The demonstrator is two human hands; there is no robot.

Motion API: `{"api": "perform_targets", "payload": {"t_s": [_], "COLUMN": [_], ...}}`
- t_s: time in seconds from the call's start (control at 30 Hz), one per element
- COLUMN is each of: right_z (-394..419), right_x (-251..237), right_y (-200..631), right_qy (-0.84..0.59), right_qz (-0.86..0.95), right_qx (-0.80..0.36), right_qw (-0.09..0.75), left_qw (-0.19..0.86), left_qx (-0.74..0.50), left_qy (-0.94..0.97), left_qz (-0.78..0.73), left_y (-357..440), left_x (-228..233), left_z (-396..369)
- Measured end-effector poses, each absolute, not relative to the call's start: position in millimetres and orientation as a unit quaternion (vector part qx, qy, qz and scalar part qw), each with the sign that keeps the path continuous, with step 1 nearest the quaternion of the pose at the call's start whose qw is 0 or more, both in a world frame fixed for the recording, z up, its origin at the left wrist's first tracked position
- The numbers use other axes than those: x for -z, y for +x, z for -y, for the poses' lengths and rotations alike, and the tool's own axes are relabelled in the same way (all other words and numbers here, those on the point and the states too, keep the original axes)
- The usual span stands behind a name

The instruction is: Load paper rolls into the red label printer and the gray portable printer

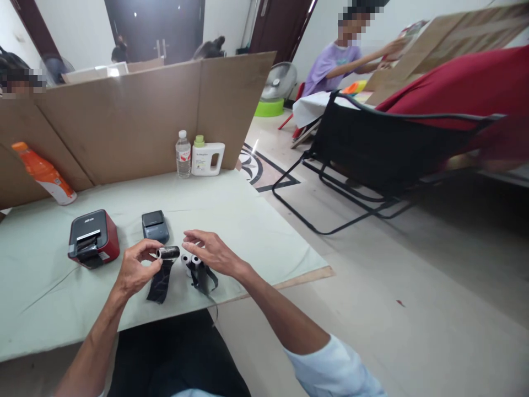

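My left hand (138, 267) pinches a small paper roll (169, 253) in dark, shiny wrapping by its left end, with thumb and fingers. Below the roll, a strip of black wrapping (159, 284) hangs or lies on the table; I cannot tell whether it is joined to the roll. To the right, my right hand (212, 251) is open with its fingers stretched toward the roll, apart from it. Just under those fingers are more white-ended rolls (195, 259) with loose black wrapping (203, 280). A small dark portable printer (155, 226) lies behind my left hand.
On the pale tabletop (124, 193) stand a red and black label printer (94, 237), a water bottle (183, 154), a white jug (208, 159) and a leaning orange bottle (44, 173). A cardboard screen (136, 121) closes the back. Right are a black folding chair (380, 149) and a seated person (336, 63).
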State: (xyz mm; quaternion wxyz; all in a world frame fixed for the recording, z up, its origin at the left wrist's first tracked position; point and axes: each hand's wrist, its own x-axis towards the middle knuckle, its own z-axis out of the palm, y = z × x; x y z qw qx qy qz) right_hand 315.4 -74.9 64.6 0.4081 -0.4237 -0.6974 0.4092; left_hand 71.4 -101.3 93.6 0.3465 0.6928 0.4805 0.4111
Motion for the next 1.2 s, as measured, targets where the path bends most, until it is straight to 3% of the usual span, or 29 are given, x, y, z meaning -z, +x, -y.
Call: {"api": "perform_targets", "payload": {"t_s": [0.17,0.33,0.4,0.6,0.73,1.2], "right_z": [43,28,24,7,-1,-10], "right_x": [-65,-58,-54,-42,-34,-28], "right_y": [293,283,282,281,280,269], "right_qy": [-0.351,-0.327,-0.331,-0.370,-0.374,-0.355], "right_qz": [0.651,0.595,0.564,0.499,0.493,0.528], "right_qx": [-0.573,-0.634,-0.655,-0.674,-0.672,-0.662], "right_qw": [0.354,0.370,0.379,0.399,0.407,0.396], "left_qw": [0.396,0.426,0.395,0.151,0.068,0.066], "left_qx": [-0.454,-0.452,-0.443,-0.318,-0.251,-0.277], "left_qy": [0.640,0.630,0.646,0.730,0.750,0.752], "left_qz": [-0.477,-0.466,-0.479,-0.585,-0.608,-0.595], "left_y": [68,61,56,41,40,43], "left_x": [-90,-82,-80,-69,-55,-53], "left_z": [85,67,58,20,6,-1]}}
